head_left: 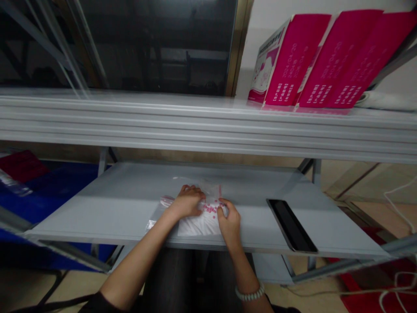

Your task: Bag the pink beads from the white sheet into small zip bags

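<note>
Small round pink pieces (210,209) lie in a loose cluster between my two hands, above a white sheet-like thing (198,227). A clear plastic zip bag (213,190) with a pink strip at its edge spreads behind them. My left hand (189,202) is bent over the bag's left part, fingers curled on the film. To the right of the pieces, my right hand (230,218) has its thumb and forefinger curled at the bag's edge; the exact contact is too small to see. Another clear bag (158,217) lies partly under my left forearm.
A black tablet-like device (291,225) lies on the grey table (250,182) at the right. Pink boxes (296,61) stand on the raised shelf (182,126) across the back. A blue surface (70,178) is at the left. White cables (397,287) hang at the lower right.
</note>
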### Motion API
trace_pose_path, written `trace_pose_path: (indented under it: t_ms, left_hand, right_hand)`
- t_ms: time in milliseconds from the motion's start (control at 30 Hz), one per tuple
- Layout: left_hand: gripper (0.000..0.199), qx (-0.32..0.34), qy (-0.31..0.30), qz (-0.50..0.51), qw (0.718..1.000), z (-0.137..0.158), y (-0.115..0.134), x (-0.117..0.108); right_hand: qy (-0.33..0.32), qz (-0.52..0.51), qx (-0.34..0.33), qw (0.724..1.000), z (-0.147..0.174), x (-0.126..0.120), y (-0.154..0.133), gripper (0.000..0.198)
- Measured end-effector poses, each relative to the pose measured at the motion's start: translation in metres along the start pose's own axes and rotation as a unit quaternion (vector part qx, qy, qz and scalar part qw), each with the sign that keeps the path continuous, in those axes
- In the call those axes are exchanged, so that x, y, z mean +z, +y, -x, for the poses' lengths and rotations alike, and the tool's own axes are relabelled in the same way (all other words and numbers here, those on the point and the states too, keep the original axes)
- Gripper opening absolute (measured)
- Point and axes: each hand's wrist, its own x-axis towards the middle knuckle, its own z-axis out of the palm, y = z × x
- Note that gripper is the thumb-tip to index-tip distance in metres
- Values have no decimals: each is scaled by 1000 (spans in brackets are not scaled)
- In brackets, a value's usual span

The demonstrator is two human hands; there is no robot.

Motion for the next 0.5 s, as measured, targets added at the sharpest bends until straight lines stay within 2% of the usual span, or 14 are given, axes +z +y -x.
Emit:
trace_pose_path:
  t_ms: [133,267,333,400,433,500]
  left_hand:
    - [32,-15,22,-4,1000,3,-2,-4]
    - [35,-47,76,11,996,17,6,-11]
    - [39,-67,115,25,991,28,18,-10]
    - [41,-88,153,42,983,41,34,-1]
    - [42,-98,175,56,978,48,42,6]
    - [48,-128,244,144,950,61,54,20]
  right_hand:
    - [7,-25,1,1000,0,-4,-8,29]
    - [12,-65,3,998,13,-11,-27,27]
    - [-27,-123,29,992,22,-13,-37,33]
    - [-96,-201,80,972,31,-13,-46,40]
    - [-131,-235,107,957,34,-13,-50,39]
    - [-174,-267,145,937,38,-14,-55,30]
